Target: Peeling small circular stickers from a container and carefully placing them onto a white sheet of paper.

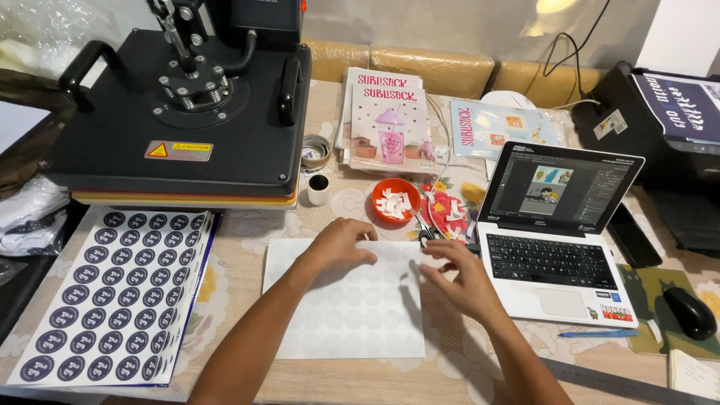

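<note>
A white sheet (352, 315) with faint round outlines lies flat on the table in front of me. My left hand (339, 244) rests on its top edge, fingers curled and pressing down, with something small and white at the fingertips. My right hand (459, 276) lies on the sheet's upper right corner, fingers spread and touching the paper. Just beyond the right hand lie scissors (426, 231). An orange bowl (395, 201) with small white paper pieces stands behind the sheet.
A black heat press (180, 112) fills the back left, a sheet of dark round stickers (112, 289) below it. An open laptop (559, 240) stands at right, with a mouse (690, 311), a ruler (622, 381), a blue pen (596, 334), paper packs (386, 120) and a tape roll (315, 150).
</note>
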